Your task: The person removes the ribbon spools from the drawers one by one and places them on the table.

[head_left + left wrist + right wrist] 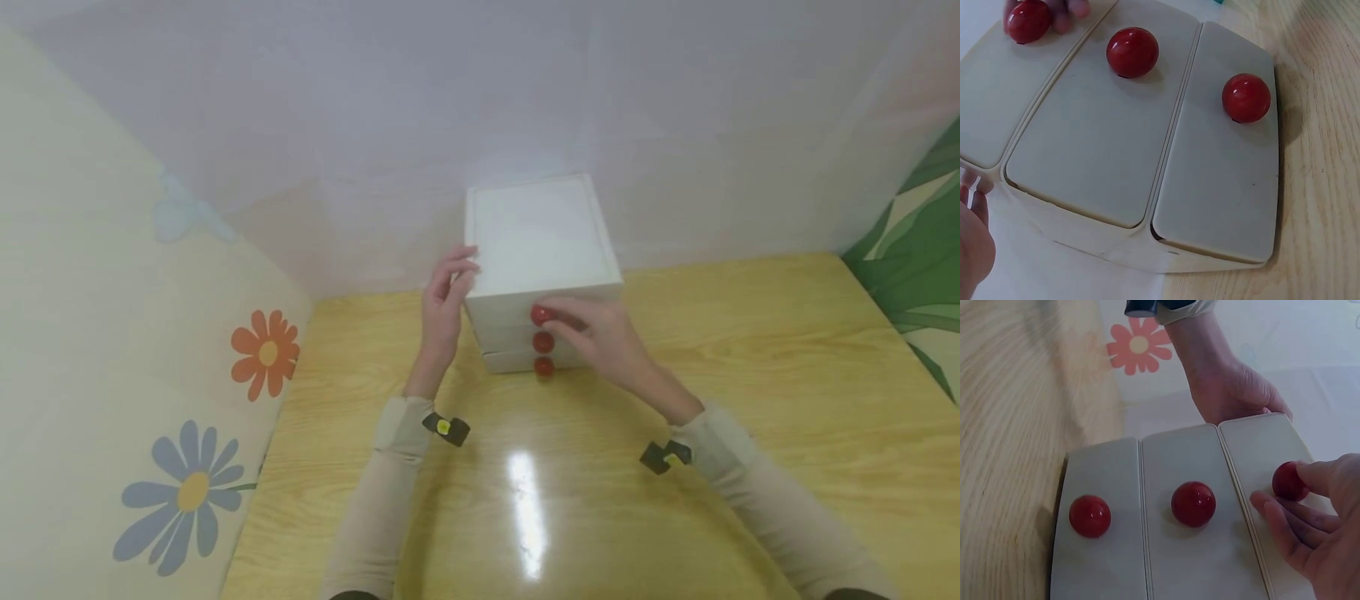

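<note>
A small white drawer box (542, 237) stands at the back of the wooden table, with three drawer fronts stacked one above another. Each front bears a round red knob; the middle knob (1193, 504) and bottom knob (1090, 516) are untouched. My right hand (606, 335) pinches the top knob (1290, 481) between thumb and fingers. With relaxed fingers, my left hand (446, 304) rests against the box's left side near the top front corner. All three drawers look closed, their fronts lying flush in the left wrist view.
The wooden table (345, 358) reaches out on both sides and in front of the box. Close behind the box is a pale wall (375, 150). A flower-printed panel (90, 292) borders the left, and green leaf print (915, 250) the right.
</note>
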`<state>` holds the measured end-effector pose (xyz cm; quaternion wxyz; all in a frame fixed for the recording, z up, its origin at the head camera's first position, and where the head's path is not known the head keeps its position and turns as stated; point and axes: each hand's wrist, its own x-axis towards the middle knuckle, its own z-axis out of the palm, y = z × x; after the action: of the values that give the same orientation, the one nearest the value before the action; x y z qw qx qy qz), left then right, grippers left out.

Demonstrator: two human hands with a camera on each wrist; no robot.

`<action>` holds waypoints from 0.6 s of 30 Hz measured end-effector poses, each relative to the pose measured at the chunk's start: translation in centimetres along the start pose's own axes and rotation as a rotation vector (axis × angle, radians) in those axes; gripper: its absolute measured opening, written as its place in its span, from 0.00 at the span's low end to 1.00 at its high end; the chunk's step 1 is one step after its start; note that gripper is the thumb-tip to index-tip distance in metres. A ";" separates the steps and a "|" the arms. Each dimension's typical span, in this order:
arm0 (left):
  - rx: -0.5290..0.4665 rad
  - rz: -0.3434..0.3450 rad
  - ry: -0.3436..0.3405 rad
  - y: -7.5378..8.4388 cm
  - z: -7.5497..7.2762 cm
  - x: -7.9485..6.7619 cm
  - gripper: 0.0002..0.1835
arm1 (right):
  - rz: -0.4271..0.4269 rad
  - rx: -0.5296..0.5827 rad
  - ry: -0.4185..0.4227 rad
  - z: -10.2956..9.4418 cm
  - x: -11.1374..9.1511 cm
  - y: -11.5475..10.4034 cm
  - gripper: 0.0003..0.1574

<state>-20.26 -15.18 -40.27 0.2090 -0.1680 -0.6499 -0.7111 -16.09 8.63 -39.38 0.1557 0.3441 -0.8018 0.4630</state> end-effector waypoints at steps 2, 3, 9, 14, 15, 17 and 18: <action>-0.001 0.000 -0.002 0.0 0.0 0.0 0.09 | 0.030 0.007 0.011 0.1 -0.1 -0.1 0.18; 0.000 0.000 -0.003 -0.1 0.0 0.0 0.08 | 0.048 0.012 0.015 0.1 -0.1 -0.3 0.18; -0.001 0.002 -0.011 -0.1 0.0 0.0 0.07 | 0.090 0.031 0.033 0.3 -0.3 -0.7 0.17; 0.012 0.001 -0.011 -0.1 0.0 0.0 0.10 | 0.094 0.058 0.043 0.4 -0.5 -0.9 0.17; 0.018 0.004 -0.011 -0.1 0.0 -0.1 0.10 | 0.096 0.062 0.043 0.5 -0.6 -1.0 0.17; 0.027 0.008 -0.012 -0.1 0.0 -0.1 0.10 | 0.099 0.071 0.039 0.5 -0.7 -1.1 0.18; 0.030 0.011 -0.013 -0.1 -0.1 -0.1 0.10 | 0.099 0.073 0.038 0.5 -0.8 -1.1 0.18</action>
<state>-20.19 -15.23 -40.38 0.2110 -0.1730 -0.6609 -0.6991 -14.73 8.17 -39.41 0.1351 0.3006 -0.7973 0.5057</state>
